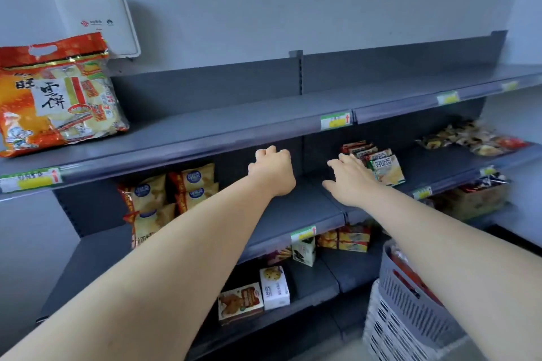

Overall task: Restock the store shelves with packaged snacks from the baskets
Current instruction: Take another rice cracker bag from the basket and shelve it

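Observation:
Both my arms reach into the second shelf (293, 208) of a dark grey store rack. My left hand (272, 170) has its fingers curled and holds nothing that I can see. My right hand (349, 182) is spread with straight fingers, its fingertips touching a row of upright snack packets (384, 167) with green and red printing. To the left on the same shelf stand yellow and red chip bags (173, 196). A grey slatted basket (410, 296) holding red packages sits at the lower right, partly hidden by my right forearm.
A large orange rice-cracker bag (55, 97) lies on the top shelf (264, 117) at the left, under a white wall box (96, 20). Loose wrapped snacks (472, 138) lie at the far right. Boxed snacks (252, 296) stand on lower shelves. A white crate (390, 337) stands under the basket.

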